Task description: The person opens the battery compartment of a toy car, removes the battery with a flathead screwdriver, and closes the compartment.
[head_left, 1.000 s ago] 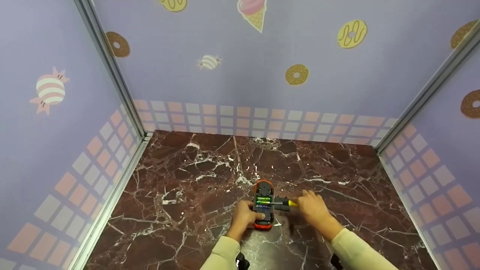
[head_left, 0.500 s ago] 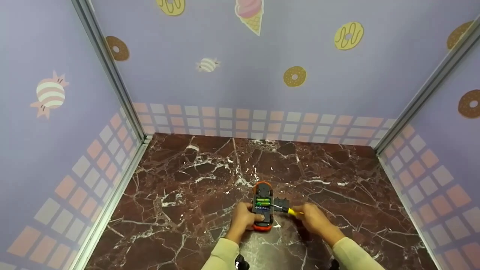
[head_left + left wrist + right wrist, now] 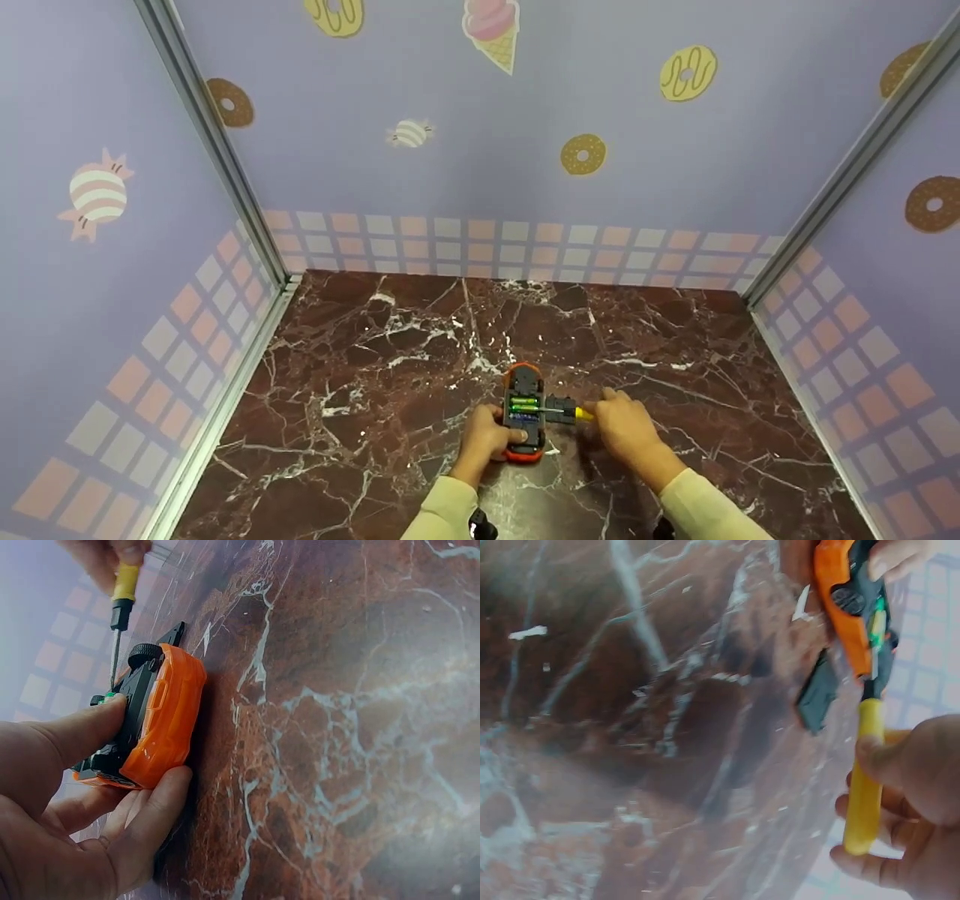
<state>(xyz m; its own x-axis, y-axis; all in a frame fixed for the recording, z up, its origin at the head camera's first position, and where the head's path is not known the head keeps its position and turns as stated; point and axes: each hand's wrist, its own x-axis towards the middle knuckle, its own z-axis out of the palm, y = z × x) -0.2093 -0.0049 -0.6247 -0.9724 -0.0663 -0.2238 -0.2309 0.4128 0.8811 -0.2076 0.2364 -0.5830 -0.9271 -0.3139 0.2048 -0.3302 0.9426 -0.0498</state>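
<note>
An orange toy car (image 3: 523,379) lies upside down, its black underside up and its battery bay uncovered. Green batteries (image 3: 523,401) and dark blue ones sit in the bay. My left hand (image 3: 484,435) grips the car's near end, thumb pressed on the underside (image 3: 112,716) and fingers around the orange body. In my right hand (image 3: 626,424) is a screwdriver (image 3: 864,787) with a yellow handle, held between thumb and fingers. Its metal shaft (image 3: 115,656) reaches over to the battery bay, the tip right at the green battery. A black battery cover (image 3: 817,694) lies on the table beside the car.
The table (image 3: 390,450) has a dark red marbled top with white veins. A small white scrap (image 3: 801,603) lies near the car. Lilac walls (image 3: 480,150) with printed sweets enclose the table at the back and both sides.
My right hand dipped toward me with the screwdriver tilted, then rose again so the shaft lies level across the bay. The left hand keeps its hold on the car.
</note>
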